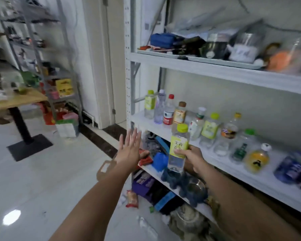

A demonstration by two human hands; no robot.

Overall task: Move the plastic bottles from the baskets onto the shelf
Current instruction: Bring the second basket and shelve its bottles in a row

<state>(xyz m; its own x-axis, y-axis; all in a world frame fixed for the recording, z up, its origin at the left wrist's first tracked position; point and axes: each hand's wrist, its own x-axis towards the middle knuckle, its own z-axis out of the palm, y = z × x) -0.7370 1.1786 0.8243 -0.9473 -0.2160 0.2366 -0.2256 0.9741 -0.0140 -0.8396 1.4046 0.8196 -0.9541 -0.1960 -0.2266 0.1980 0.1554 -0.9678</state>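
Note:
My right hand (192, 158) grips a clear plastic bottle (178, 146) with a lime-green cap and yellow-green label, upright, just in front of the white middle shelf (221, 159). My left hand (129, 147) is held out flat with fingers spread, empty, to the left of the bottle and near the shelf's left post. Several plastic bottles (210, 129) stand in a row along the shelf behind the held one, with more lying toward the right end. No basket is in view.
The upper shelf (215, 68) holds jars, a blue pouch and clutter. Below the middle shelf lie bags, boxes and a blue cloth. A snack packet (132, 199) lies on the glossy floor. A wooden table (16, 100) and another rack stand at left.

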